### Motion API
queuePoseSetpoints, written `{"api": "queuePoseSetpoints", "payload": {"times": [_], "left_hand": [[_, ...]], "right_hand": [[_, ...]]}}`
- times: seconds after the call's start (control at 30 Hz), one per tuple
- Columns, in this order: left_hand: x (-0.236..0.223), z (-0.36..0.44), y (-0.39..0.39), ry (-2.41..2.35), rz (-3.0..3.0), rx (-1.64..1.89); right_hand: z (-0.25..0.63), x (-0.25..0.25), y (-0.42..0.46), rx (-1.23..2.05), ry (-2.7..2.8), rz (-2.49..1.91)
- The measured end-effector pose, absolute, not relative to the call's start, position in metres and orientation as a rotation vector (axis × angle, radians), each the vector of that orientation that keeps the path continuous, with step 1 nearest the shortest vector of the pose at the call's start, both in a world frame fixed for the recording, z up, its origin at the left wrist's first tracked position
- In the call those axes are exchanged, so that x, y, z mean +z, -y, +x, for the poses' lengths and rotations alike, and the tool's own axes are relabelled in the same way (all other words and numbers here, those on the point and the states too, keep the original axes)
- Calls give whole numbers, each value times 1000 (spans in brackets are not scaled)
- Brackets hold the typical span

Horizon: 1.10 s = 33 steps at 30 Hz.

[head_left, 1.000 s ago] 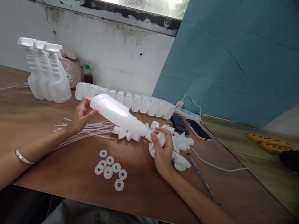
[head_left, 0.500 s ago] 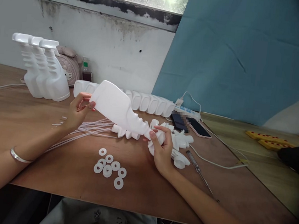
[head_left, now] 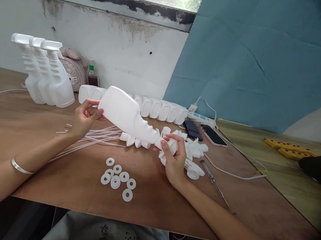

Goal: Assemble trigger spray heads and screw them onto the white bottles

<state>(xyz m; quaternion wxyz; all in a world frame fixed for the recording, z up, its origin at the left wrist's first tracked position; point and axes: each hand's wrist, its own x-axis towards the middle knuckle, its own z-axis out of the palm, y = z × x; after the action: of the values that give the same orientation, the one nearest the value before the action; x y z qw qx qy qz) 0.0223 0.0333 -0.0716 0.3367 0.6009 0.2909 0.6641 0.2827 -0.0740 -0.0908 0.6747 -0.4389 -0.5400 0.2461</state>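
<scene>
Above the tabletop (head_left: 152,195), hands (head_left: 87,118) (head_left: 175,161) hold a bottle (head_left: 124,110) between them.

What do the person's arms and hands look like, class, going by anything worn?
A shiny, silver-coloured bangle with small markings circles the wrist by the left hand. The right hand shows no jewellery. No gloves or sleeves show.

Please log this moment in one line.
left hand: holds white plastic bottle, base end | right hand: its neck end | brown table: flat white rings
</scene>
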Motion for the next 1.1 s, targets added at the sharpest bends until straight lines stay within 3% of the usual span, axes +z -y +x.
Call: {"api": "queuePoseSetpoints", "payload": {"times": [0.7,1.1], "left_hand": [[-63,23,-31,-489,1312,1520],[-56,14,-31,-598,1199,1361]], "right_hand": [[279,-92,79,530,1313,-978],[284,-94,82,201,1527,-1012]]}}
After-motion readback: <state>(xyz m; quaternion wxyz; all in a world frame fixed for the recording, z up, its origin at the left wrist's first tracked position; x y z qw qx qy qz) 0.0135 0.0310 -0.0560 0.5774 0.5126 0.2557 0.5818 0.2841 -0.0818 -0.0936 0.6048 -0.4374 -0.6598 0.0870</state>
